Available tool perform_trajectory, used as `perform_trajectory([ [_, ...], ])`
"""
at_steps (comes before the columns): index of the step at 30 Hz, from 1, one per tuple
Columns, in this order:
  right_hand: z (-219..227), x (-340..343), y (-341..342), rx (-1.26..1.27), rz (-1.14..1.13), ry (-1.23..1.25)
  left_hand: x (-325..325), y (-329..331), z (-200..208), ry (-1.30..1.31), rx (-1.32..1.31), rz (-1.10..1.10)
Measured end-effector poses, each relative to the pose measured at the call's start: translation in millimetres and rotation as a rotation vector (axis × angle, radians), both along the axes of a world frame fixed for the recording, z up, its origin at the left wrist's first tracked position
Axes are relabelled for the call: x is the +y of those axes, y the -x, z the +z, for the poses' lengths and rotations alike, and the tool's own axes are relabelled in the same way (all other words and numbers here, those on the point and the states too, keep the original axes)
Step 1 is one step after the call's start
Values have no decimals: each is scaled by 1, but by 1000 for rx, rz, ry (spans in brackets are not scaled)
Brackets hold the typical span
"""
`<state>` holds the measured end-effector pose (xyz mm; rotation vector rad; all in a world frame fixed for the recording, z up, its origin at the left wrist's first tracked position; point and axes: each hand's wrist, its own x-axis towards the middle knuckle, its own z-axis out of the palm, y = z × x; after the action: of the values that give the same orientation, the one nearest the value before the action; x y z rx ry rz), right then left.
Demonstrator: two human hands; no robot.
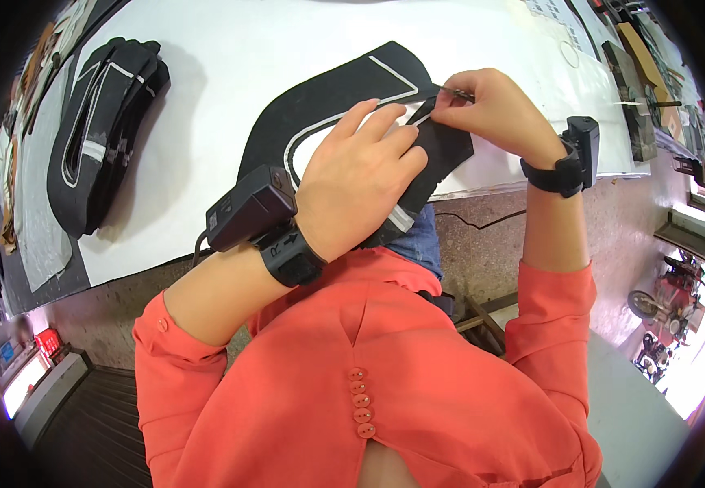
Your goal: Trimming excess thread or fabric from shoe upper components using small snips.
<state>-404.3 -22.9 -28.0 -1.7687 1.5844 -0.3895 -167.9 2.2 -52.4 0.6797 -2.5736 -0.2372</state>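
Note:
A black, U-shaped flat piece (328, 91), like a shoe upper, lies on the white-covered table with a white line along its inner edge. My left hand (362, 175) rests over its opening, fingers spread and fingertips on the white-edged inner side. At the piece's right arm, my right hand (491, 110) is closed in a pinch beside the inner edge. Something thin and dark shows between those fingers; its kind is too small to tell. A white patch (401, 218) marks the near end of the piece, which reaches past the table's front edge. My left palm hides part of it.
A stack of similar black pieces (108, 130) stands on the table (206, 49) to the left. Clear plastic sheeting (43, 236) covers the left end. Tools and boards (633, 98) line the right edge. A dark cord (478, 224) hangs below the front edge.

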Motion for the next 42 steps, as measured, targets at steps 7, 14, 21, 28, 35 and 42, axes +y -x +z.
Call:
perform_trajectory([
  [7,-5,-5,-2,25,-24,90,-13,5,-4,-3,2,-28],
  [14,-7,-2,-4,13,-98,9,-16,9,-8,3,-2,-18],
  [21,-12,30,14,6,-69,320,-21,10,-11,-50,44,-32],
  [28,-3,70,6,212,-53,527,-26,10,-15,-77,71,-58],
  [35,-5,92,-17,387,84,578,-23,11,-12,-84,73,-58],
  [42,-8,98,-16,181,-104,566,-10,15,-23,8,105,47],
])
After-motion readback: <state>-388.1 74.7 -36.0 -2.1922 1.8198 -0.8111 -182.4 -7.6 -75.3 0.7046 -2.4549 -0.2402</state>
